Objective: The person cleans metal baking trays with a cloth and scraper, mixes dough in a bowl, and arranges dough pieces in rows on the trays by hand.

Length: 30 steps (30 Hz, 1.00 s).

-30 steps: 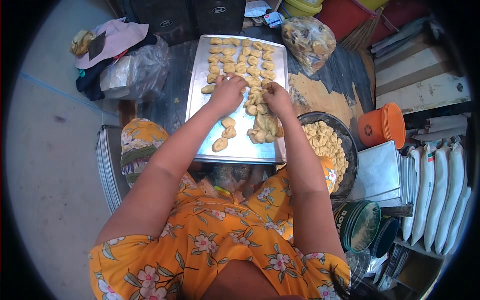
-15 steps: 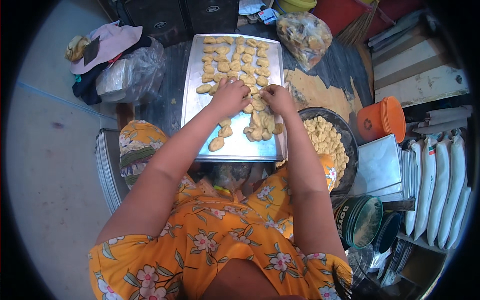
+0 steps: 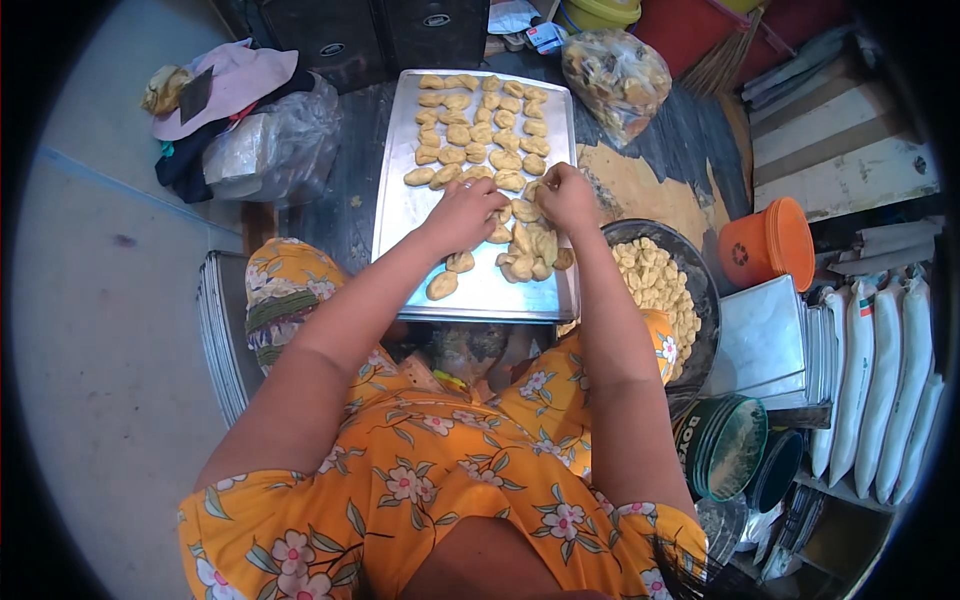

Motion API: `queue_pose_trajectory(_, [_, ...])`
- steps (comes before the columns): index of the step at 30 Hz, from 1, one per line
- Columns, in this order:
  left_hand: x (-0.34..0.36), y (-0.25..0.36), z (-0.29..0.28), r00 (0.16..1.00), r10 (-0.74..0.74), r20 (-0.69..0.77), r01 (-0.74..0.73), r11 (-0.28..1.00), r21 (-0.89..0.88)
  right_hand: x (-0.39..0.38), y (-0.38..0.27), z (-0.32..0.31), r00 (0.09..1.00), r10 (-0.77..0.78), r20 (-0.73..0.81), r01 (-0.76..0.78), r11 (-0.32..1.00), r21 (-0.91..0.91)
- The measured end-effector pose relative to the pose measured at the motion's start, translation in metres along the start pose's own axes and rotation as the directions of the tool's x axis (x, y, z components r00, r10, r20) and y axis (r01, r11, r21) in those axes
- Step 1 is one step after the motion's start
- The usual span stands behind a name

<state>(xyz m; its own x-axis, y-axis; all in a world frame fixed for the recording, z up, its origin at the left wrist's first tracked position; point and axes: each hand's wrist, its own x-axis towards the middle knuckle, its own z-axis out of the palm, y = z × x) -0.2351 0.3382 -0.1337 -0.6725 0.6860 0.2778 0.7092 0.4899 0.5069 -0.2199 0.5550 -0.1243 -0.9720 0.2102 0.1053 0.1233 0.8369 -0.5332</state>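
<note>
A metal baking tray [image 3: 395, 215] in front of me carries rows of small tan dough pieces [image 3: 457, 134] over its far part. My left hand [image 3: 465, 215] lies palm down over the tray's middle, its fingers curled at a dough piece [image 3: 500, 234]; its fingertips are partly hidden. Beside it on the right, my right hand [image 3: 570, 198] has thumb and fingers pinched at another dough piece near the rows. Just below the hands sits a clump of dough pieces [image 3: 525, 255] pressed together. Two loose pieces [image 3: 442, 286] lie near the left forearm.
Right of the tray, a round dark basin [image 3: 712, 310] holds many more dough pieces. Beyond it are an orange bucket [image 3: 765, 245], metal trays [image 3: 755, 340] and white sacks [image 3: 848, 380]. A filled plastic bag [image 3: 617, 85] stands behind; bagged items and a pink hat [image 3: 235, 85] sit left.
My left hand has drawn slightly toward me, uncovering dough pieces beyond it. The right hand stays close to the same dough, its wrist a little higher. The whole view has shifted slightly.
</note>
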Motion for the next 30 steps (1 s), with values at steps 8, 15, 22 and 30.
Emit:
queue_pose_trajectory(8, [-0.006,0.005,-0.035,0.986,-0.061,0.154,0.060,0.998,0.012,0.000,0.009,0.007,0.988,0.151,-0.019,-0.148,0.983,0.107])
queue_pose_trajectory(15, [-0.046,-0.033,-0.069,0.983,-0.186,0.012,0.180,0.964,0.195,-0.009,-0.011,-0.036,0.941,0.235,0.243,-0.204,0.968,-0.147])
queue_pose_trajectory(22, [-0.054,-0.031,-0.050,0.967,-0.238,-0.093,0.251,0.954,0.165,-0.035,-0.041,-0.007,0.933,0.060,0.354,-0.032,0.996,-0.084])
queue_pose_trajectory(30, [-0.057,-0.051,-0.056,0.958,-0.237,-0.163,0.260,0.957,0.132,-0.036,-0.102,0.053,0.982,0.013,0.188,-0.050,0.979,0.198])
